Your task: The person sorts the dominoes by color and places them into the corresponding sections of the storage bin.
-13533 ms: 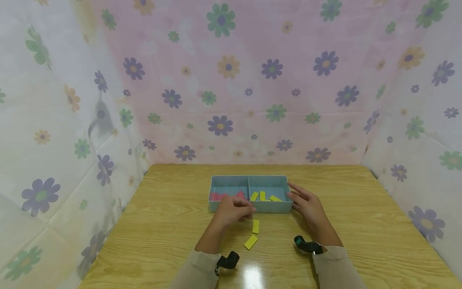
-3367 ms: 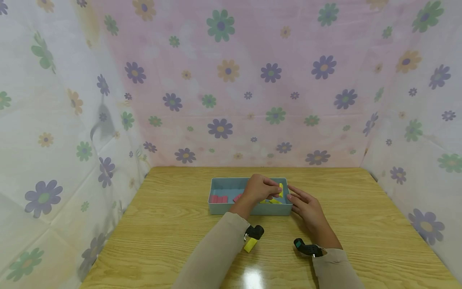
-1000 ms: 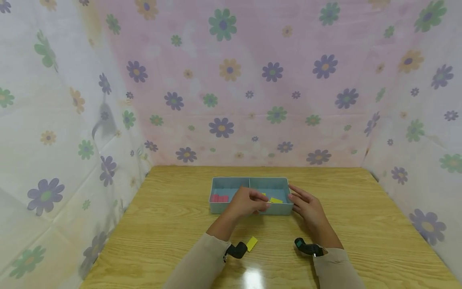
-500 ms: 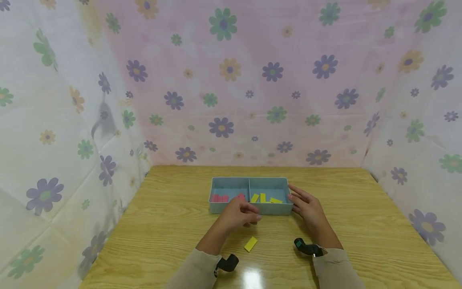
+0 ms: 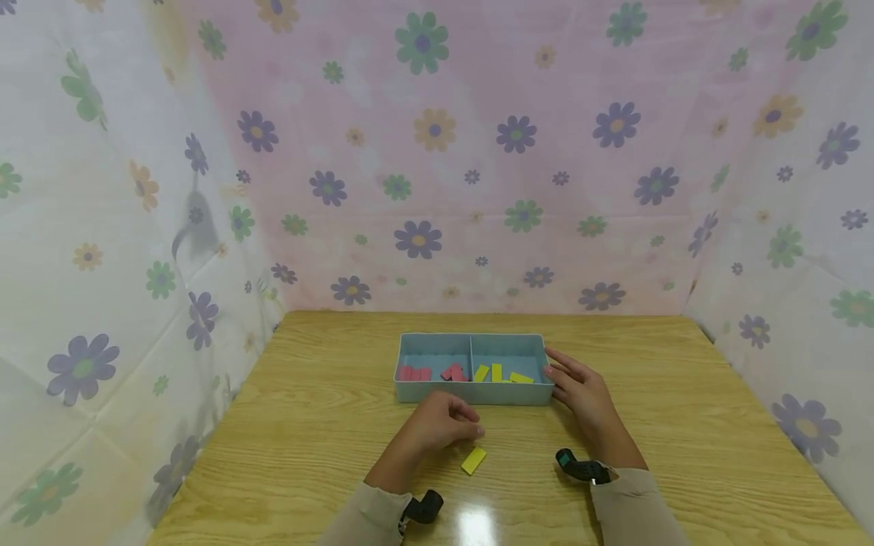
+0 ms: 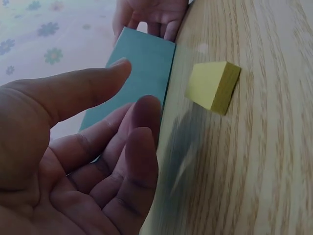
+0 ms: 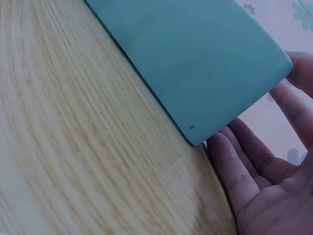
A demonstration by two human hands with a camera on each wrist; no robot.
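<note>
A blue box (image 5: 437, 393) with a divider stands on the table. Pink blocks (image 5: 416, 374) lie in its left compartment and yellow blocks (image 5: 496, 371) in its right one. One more yellow block (image 5: 474, 460) lies flat on the table in front; its thickness shows in the left wrist view. My left hand (image 5: 437, 426), holding nothing, hovers just beyond and left of that block, its fingers loosely bent and thumb apart from them. At the box's right end rests my right hand (image 5: 585, 390), its fingertips (image 7: 222, 147) touching the outer end wall and its thumb at the rim.
The wooden table (image 5: 328, 371) extends on both sides of the box. Flowered cloth (image 5: 478, 189) closes off the back and sides. Each wrist wears a black camera mount, seen at left (image 5: 425, 506) and right (image 5: 580, 466).
The left hand has put yellow blocks from the table into the right compartment. Over the last second it has drawn back from the box, down toward the remaining table block. The right hand keeps its place.
</note>
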